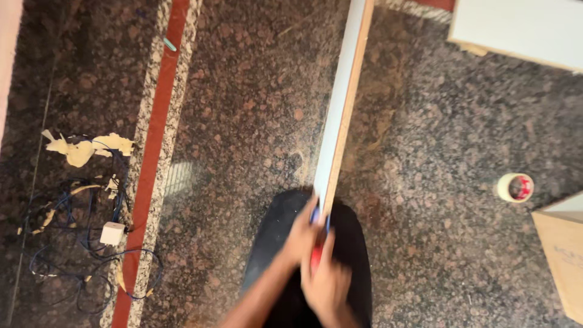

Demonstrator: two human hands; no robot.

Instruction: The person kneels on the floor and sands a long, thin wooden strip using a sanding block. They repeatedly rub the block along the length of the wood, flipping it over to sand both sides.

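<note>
1. Red-and-blue tool (316,243), blurred, sits at the near end of a long white-faced board (340,115) w/ a raw wood edge. Both hands are close together on it, at 6 o'clock in the frame.
2. Left hand (302,234) is wrapped round the tool's upper, blue part, touching the board end. Right hand (328,282) closes over the red lower part from below. Motion blur hides the exact finger grip; what kind of tool it is can't be told.
3. Board runs from the hands up to 12 o'clock, standing on edge over the speckled granite floor (255,109). Its near end rests against a dark-clothed leg (276,243).
4. Farther out: roll of tape (515,187) at 3 o'clock, well apart. Plywood piece (562,255) at 4 o'clock, white panel (516,27) at 1 o'clock.
5. At 9 o'clock: tangle of blue cable (79,243) w/ a small white plug box (112,233) and paper scraps (85,149), beside a red floor stripe (155,152).
6. Risks, as I judge: the board is tall on a thin edge, so a sideways push at the near end could tip it or make it skid on polished stone. The hands are crowded at the edge, so a tool slip could nick fingers or chip the white face. Loose cable nearby is a trip hazard if the person steps left.
</note>
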